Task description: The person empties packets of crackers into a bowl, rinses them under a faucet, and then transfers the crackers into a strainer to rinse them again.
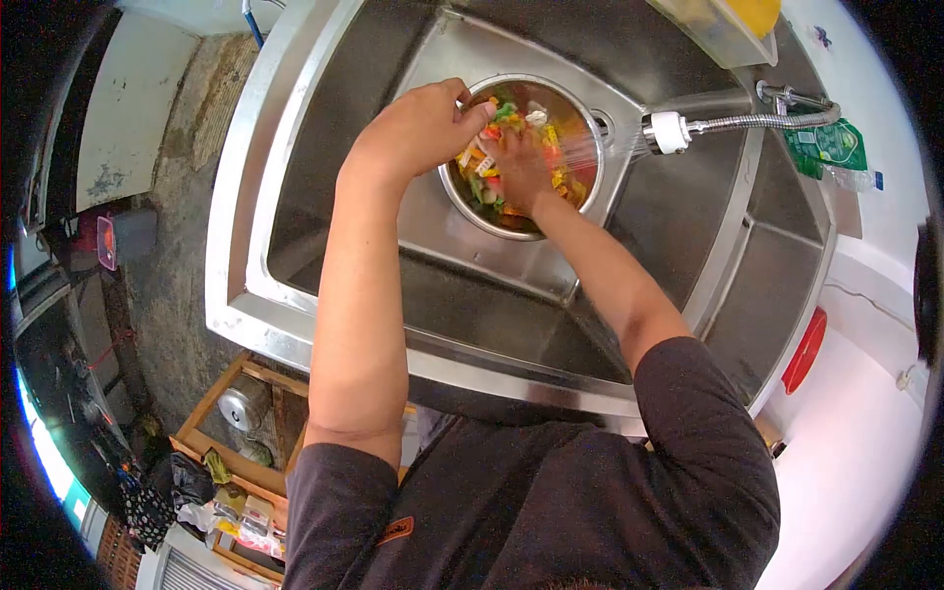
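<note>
Dark cloth of a shirt (551, 501) fills the view at six o'clock, with both forearms reaching up from its sleeves towards a round metal bowl (511, 235). Near twelve o'clock of the view, the bowl sits on the floor of a stainless steel sink (447, 258), its thin bright rim circling a heap of small cut pieces (487, 187). They make a vivid jumble — yellow, orange, red and green, with some pale whitish bits — and look wet; a reddish tint shows along the bowl's inner wall at about four o'clock.

At the bowl's ten o'clock, the left hand (418, 128) bends over the rim, its thumb pointing inward above the pieces. Its other fingers are mostly hidden, so I cannot tell whether it grips the metal. The right hand (523, 167) is down inside the bowl, touching the pieces, its fingers blurred; how far they are spread, or whether they hold anything, I cannot tell.

From three o'clock a white spray head (670, 133) on a flexible metal hose (747, 122) sends fine streams of water across the bowl and the right hand. Just beside the rim, at two o'clock — a round drain (602, 125).
</note>
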`<state>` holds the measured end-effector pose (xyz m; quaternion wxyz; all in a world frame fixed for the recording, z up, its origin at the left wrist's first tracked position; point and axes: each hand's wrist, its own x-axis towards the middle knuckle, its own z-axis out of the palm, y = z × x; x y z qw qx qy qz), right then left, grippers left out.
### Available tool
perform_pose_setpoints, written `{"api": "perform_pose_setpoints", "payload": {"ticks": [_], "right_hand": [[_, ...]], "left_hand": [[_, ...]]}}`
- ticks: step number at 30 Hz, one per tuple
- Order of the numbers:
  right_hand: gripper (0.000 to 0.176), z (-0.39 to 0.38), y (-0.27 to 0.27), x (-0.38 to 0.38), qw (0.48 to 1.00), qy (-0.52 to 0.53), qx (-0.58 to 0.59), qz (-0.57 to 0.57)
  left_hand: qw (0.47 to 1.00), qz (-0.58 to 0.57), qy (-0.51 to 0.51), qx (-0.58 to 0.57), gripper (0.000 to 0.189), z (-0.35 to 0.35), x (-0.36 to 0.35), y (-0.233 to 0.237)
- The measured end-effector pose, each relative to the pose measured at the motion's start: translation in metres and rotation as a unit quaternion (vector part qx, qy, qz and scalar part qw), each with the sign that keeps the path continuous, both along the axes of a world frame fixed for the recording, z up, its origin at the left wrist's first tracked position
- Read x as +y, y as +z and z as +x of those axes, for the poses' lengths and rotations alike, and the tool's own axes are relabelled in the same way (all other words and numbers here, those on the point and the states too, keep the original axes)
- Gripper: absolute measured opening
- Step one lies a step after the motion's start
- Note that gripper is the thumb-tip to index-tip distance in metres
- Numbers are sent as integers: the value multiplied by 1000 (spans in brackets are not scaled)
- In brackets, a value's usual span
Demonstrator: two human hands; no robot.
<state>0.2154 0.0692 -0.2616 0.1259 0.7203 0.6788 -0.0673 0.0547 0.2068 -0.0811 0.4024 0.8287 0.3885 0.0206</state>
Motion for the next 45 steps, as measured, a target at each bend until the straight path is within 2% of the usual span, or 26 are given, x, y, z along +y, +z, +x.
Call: {"api": "perform_pose_setpoints", "payload": {"ticks": [3, 8, 10, 11, 13, 15, 17, 18, 19, 22, 24, 25, 26, 27, 29, 30, 31, 33, 34, 35, 37, 38, 39, 41, 42, 45], "right_hand": [[81, 34, 3, 18, 986, -103, 86, -104], [78, 11, 26, 42, 956, -235, 116, -130], [74, -19, 13, 26, 990, -66, 107, 68], [74, -21, 8, 19, 989, -68, 107, 70], [65, -24, -5, 7, 993, 49, 96, 56], [55, -7, -12, 6, 991, 50, 110, 62], [48, 18, -17, 13, 999, 44, -7, -27], [51, 44, -34, 20, 988, 6, 153, 1], [51, 50, -17, 21, 988, 8, 153, 1], [70, 61, 38, 22, 991, -56, 106, -59], [79, 56, -1, -3, 993, -70, 88, -35], [88, 43, 10, -3, 994, -83, 71, -7], [100, 29, 23, -9, 994, -26, -18, -104], [100, 21, 23, -14, 994, -25, -17, -103], [100, 12, 9, -26, 987, -102, 72, -97], [93, 22, -22, -31, 993, -80, 79, -29], [93, 32, -21, -25, 993, -81, 80, -30], [84, 58, -19, -9, 961, -151, 221, -76], [84, 63, -33, -3, 947, -172, 267, 39], [84, 72, -44, -4, 947, -173, 267, 40], [93, 77, -3, 15, 953, -170, 251, -33], [103, 68, 20, 26, 967, -134, 169, -135], [103, 51, 17, 24, 967, -136, 168, -133], [104, 16, -4, 11, 991, -115, 71, -1], [97, 5, -10, 4, 992, -83, 87, 36], [85, 9, -18, 1, 999, -23, 21, -44]], "left_hand": [[1000, 7, -1, 2, 54, 0, -1, 0], [1000, 0, -10, 3, 52, 0, -2, 2], [1000, 0, -3, -1, 52, 1, -2, 2], [1000, 2, -5, -1, 52, 1, -2, 3], [1000, -5, -6, 6, 52, 1, -2, 4], [1000, -7, -2, 4, 52, 0, -1, 3], [1000, -13, 4, 2, 53, -1, -3, 1], [1000, -7, -3, -6, 53, -1, -2, 0], [1000, -1, -9, -14, 53, -1, -2, 0], [1000, -4, -8, -16, 53, -1, -1, 0], [1000, -9, -9, -11, 53, 0, -3, 0], [1000, -10, -9, -5, 53, 0, -2, 0], [1000, -8, -9, -4, 53, 0, -1, 1], [1000, 2, -11, -4, 53, 0, -1, 0], [1000, 11, -12, -2, 54, -2, 0, 0], [1000, 11, -10, -1, 54, -2, 1, -1], [1000, 8, -8, -2, 54, -2, -1, 0], [1000, 7, -11, -2, 54, -1, -3, 1], [1000, 6, -13, -2, 54, -1, -3, 1], [1000, 6, -14, -3, 54, -1, -2, 1], [999, 12, -30, -4, 54, 0, -1, -3], [999, 11, -31, -4, 54, 0, -2, -2], [1000, 3, -25, 1, 54, 0, -4, 2], [1000, 0, -21, 8, 54, 3, -3, 5], [1000, -3, -18, 14, 54, 3, -4, 5], [1000, -4, -16, 17, 53, 1, -3, 2]]}}
